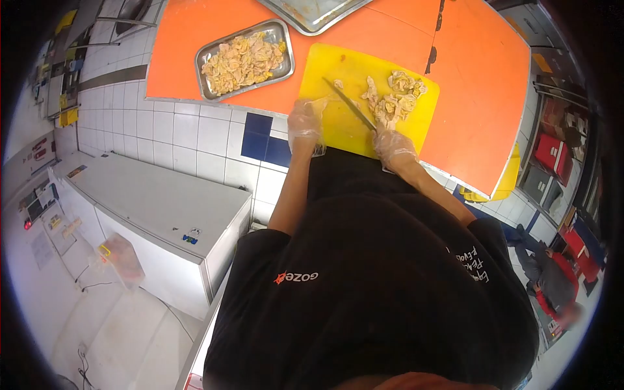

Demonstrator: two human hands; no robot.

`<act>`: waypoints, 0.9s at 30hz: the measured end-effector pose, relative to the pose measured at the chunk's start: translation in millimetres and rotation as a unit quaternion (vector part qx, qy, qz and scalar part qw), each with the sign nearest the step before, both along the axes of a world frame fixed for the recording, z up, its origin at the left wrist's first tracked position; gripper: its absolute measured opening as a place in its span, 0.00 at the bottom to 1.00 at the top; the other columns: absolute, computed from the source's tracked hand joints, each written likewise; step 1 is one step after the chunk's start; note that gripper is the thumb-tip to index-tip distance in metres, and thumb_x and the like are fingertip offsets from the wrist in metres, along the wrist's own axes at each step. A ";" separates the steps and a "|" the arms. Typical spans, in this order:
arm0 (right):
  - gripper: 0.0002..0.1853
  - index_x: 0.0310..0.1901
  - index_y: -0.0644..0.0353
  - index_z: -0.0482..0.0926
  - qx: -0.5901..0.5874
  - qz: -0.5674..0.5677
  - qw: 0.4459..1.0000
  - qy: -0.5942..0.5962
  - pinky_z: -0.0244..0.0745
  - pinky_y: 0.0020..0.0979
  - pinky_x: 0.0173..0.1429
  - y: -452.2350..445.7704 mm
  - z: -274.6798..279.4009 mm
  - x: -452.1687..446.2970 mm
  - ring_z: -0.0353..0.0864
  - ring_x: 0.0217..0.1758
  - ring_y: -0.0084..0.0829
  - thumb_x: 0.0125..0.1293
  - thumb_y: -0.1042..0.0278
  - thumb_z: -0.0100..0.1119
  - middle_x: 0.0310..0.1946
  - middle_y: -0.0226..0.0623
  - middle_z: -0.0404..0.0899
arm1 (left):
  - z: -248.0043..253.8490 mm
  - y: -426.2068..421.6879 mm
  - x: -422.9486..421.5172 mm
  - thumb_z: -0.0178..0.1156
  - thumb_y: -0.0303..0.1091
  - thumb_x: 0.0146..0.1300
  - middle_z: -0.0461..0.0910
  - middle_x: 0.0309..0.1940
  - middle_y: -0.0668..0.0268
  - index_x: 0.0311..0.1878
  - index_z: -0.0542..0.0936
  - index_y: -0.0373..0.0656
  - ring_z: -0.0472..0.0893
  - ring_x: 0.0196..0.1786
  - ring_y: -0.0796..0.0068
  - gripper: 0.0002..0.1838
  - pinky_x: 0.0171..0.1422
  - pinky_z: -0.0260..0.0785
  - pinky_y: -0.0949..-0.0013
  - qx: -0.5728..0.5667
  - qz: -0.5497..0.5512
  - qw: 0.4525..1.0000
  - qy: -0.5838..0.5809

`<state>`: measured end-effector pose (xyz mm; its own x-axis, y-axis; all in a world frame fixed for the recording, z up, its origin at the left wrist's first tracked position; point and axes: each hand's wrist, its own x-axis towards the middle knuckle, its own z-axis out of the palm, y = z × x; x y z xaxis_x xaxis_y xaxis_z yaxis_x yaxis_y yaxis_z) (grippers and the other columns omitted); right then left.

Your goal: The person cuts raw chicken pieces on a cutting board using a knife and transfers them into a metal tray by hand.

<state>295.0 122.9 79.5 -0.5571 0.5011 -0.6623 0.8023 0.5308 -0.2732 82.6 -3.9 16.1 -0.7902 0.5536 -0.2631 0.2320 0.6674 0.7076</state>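
Note:
My right hand [393, 147], in a clear plastic glove, grips a knife [351, 105] at the near edge of a yellow cutting board [331, 133]. Its blade points up and left across the board. Chopped pale, yellowish pieces of what looks like meat [402, 104] lie on the board's right half, some against the knife hand. At the board's left edge is my left hand [304, 122], also gloved, with fingers curled in. Loose glove plastic juts toward the blade; whether anything is inside the fingers is hidden.
A metal tray [290, 64] of similar cut pieces sits on the orange table [478, 97], left of the board. A larger metal tray [318, 26] stands at the back. Behind me on the left is a white chest-like unit [149, 195]. Another person [556, 279] is at far right.

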 end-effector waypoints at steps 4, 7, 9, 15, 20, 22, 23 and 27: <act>0.21 0.59 0.59 0.77 0.032 -0.031 0.999 -0.016 0.82 0.60 0.55 14.9 4.0 0.6 0.89 0.49 0.62 0.87 0.49 0.44 0.43 0.60 0.89 | 6.0 -1.8 1.6 0.54 0.42 0.81 0.87 0.45 0.42 0.54 0.84 0.39 0.87 0.50 0.39 0.16 0.56 0.78 0.44 0.035 0.043 0.998 0.012; 0.22 0.59 0.59 0.77 0.033 -0.045 0.998 -0.015 0.81 0.61 0.55 28.6 -1.0 5.9 0.89 0.48 0.63 0.87 0.48 0.43 0.43 0.60 0.89 | 5.1 -0.5 2.3 0.54 0.41 0.81 0.87 0.44 0.42 0.55 0.84 0.40 0.87 0.49 0.38 0.16 0.55 0.78 0.45 0.014 0.016 0.999 0.043; 0.22 0.60 0.58 0.77 0.029 -0.045 0.999 -0.006 0.80 0.61 0.55 32.0 -3.1 8.1 0.89 0.48 0.63 0.87 0.48 0.43 0.43 0.60 0.89 | 11.6 1.8 2.0 0.53 0.41 0.82 0.87 0.44 0.42 0.55 0.84 0.40 0.87 0.49 0.38 0.16 0.55 0.78 0.44 0.005 -0.001 0.999 0.050; 0.22 0.60 0.58 0.77 0.037 -0.050 0.998 0.019 0.80 0.61 0.55 28.1 -11.0 12.5 0.89 0.48 0.63 0.87 0.48 0.42 0.42 0.60 0.89 | 41.2 -4.1 4.2 0.53 0.40 0.82 0.87 0.41 0.43 0.55 0.83 0.40 0.87 0.47 0.38 0.15 0.52 0.78 0.44 -0.004 0.001 0.997 0.071; 0.22 0.60 0.58 0.77 0.034 -0.061 0.998 0.003 0.80 0.62 0.54 28.2 -15.2 8.4 0.89 0.47 0.63 0.87 0.47 0.43 0.42 0.60 0.89 | 61.2 -18.0 -0.9 0.54 0.37 0.84 0.87 0.37 0.48 0.54 0.82 0.39 0.89 0.39 0.52 0.13 0.47 0.80 0.54 0.099 0.018 0.985 0.143; 0.22 0.60 0.58 0.76 0.034 -0.058 0.998 -0.005 0.81 0.61 0.54 30.6 -12.7 5.4 0.89 0.47 0.62 0.87 0.47 0.43 0.42 0.60 0.89 | 83.8 -16.7 -2.2 0.54 0.38 0.84 0.87 0.37 0.52 0.54 0.82 0.38 0.88 0.38 0.59 0.13 0.46 0.79 0.58 0.136 0.047 0.985 0.099; 0.22 0.60 0.58 0.76 0.036 -0.054 0.998 -0.011 0.81 0.61 0.53 29.9 -11.9 5.5 0.89 0.46 0.62 0.87 0.47 0.43 0.41 0.60 0.89 | 93.9 -15.1 -3.5 0.54 0.38 0.85 0.87 0.37 0.55 0.54 0.82 0.37 0.87 0.37 0.67 0.14 0.45 0.79 0.61 0.173 0.079 0.980 0.056; 0.22 0.63 0.56 0.76 0.021 -0.045 0.999 -0.016 0.82 0.59 0.52 22.5 -9.7 7.8 0.89 0.47 0.60 0.87 0.47 0.42 0.41 0.59 0.89 | 106.8 -11.8 -10.1 0.54 0.39 0.86 0.86 0.37 0.62 0.54 0.82 0.36 0.84 0.39 0.76 0.15 0.44 0.78 0.66 0.189 0.024 0.981 0.021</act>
